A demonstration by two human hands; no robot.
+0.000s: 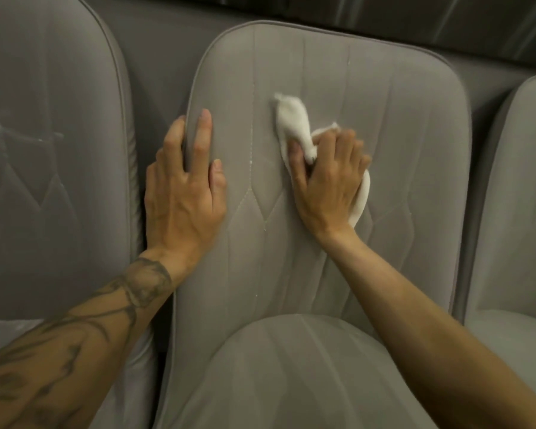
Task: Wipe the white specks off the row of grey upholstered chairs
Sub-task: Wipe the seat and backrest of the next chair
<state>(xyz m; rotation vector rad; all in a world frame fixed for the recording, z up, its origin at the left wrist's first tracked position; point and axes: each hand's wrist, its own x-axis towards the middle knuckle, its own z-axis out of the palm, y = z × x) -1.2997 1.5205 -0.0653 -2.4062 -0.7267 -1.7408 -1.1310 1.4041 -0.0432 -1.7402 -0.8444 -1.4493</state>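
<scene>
Here, the right hand point(328, 181) has its fingers curled around a bunched white cloth point(293, 119) and holds it flat against the backrest of the middle chair point(384, 119). Part of the cloth sticks out above the knuckles, up and to the left, and another fold shows under the heel of the hand. The hand is slightly blurred.

The left hand point(183, 187) lies loose and open on the left edge of the same backrest. Its fingers are nearly straight and point upward, one on the front face and the others along the piped rim, with the thumb resting on the fabric. The left forearm point(75, 335) carries a dark tattoo.

A few white specks point(251, 162) dot a vertical stitched seam between the two hands, and more sit lower on that seam and near the top of the backrest.

The middle chair is grey, padded and quilted with stitched lines, and its rounded seat point(291, 366) fills the bottom centre. A matching left chair point(50, 150) stands just beside it and shows faint pale smears. A right chair point(520, 181) is partly visible at the picture's edge.
</scene>
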